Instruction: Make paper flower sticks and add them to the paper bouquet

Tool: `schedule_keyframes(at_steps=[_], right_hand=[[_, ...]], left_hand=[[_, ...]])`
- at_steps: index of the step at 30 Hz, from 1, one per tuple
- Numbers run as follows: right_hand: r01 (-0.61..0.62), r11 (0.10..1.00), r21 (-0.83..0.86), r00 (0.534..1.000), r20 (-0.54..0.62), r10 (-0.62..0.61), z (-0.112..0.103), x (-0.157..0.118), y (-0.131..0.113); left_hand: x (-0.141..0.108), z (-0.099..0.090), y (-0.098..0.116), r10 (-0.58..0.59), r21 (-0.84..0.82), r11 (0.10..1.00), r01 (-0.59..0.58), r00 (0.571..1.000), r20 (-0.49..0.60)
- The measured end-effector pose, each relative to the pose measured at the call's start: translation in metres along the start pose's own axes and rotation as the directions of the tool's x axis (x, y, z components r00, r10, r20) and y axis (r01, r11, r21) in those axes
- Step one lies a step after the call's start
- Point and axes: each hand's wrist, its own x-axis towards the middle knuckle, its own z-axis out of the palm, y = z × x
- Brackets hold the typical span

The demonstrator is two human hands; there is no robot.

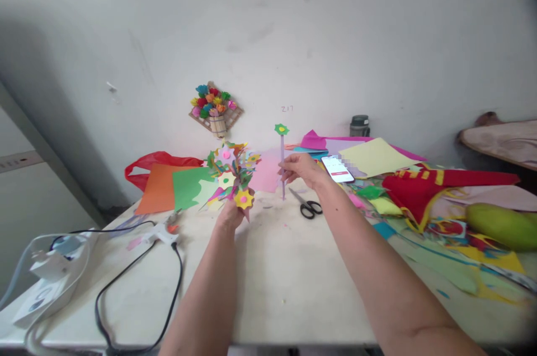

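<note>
A bunch of paper flowers (227, 179) in many colours stands gripped in my left hand (231, 216), whose fingers are mostly hidden behind the blooms. My right hand (300, 170) pinches the thin lilac stem of a single paper flower (282, 130), held upright with a green head and a yellow centre. A gap separates this flower from the bunch. Black-handled scissors (309, 208) lie on the table just below my right hand, blades toward the stem.
Orange paper (157, 188), green paper (184, 185) and a red bag (168, 159) are at the left. A glue gun (161, 235) and cables lie in front of them. To the right are a phone (338, 169), yellow paper (380, 156), paper scraps, red cloth (419, 194) and a green fruit (501, 224).
</note>
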Motion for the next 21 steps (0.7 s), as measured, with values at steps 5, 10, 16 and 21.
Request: schedule_keyframes(at_steps=[5, 10, 16, 21], right_hand=[[0.012, 1.000, 0.011, 0.999, -0.046, -0.012, -0.001, 0.001, 0.001], [0.060, 0.997, 0.055, 0.991, -0.121, -0.053, -0.004, 0.003, -0.001], [0.195, 0.962, 0.192, 0.957, -0.251, -0.144, -0.013, 0.004, -0.007], [0.266, 0.926, 0.268, 0.927, -0.334, -0.170, -0.012, 0.005, -0.013]], left_hand=[[0.000, 0.000, 0.001, -0.021, -0.086, 0.996, 0.035, 0.987, 0.161], [0.000, -0.003, 0.000, -0.029, -0.085, 0.995, 0.044, 0.986, 0.167], [0.000, -0.003, 0.002, -0.064, -0.051, 0.995, 0.081, 0.960, 0.271], [-0.002, -0.003, 0.004, -0.077, 0.002, 0.997, 0.081, 0.938, 0.339]])
